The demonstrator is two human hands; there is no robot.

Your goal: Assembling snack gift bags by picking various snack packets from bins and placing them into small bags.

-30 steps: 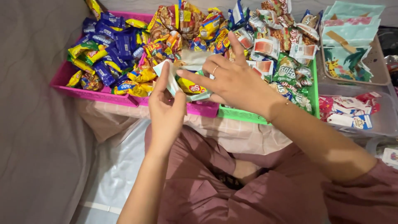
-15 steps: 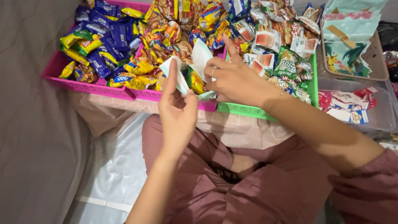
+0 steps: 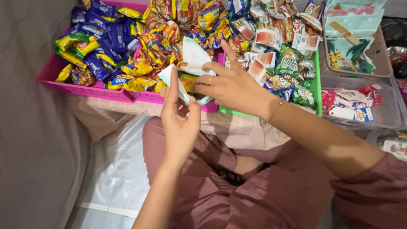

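A small white and pale green paper bag (image 3: 193,57) is held open between both hands above the front edge of the trays. My left hand (image 3: 180,123) pinches its near lower side with thumb and fingers. My right hand (image 3: 231,85), with a ring on one finger, grips the bag's far side, fingers spread. A yellow snack packet (image 3: 188,81) shows inside or just behind the bag's mouth; which one I cannot tell. Under the hands lies a pink tray (image 3: 91,90) piled with blue and yellow snack packets (image 3: 101,42).
A green tray (image 3: 316,70) at the right holds several red, white and green packets. Further right a clear box (image 3: 383,114) holds small red and white packs, and a basket (image 3: 377,51) holds patterned paper bags. My crossed legs in maroon trousers are below; grey fabric lies left.
The view has shifted and the hands sit lower in frame. The bag has been pulled more open, its white flap now standing up between my hands.
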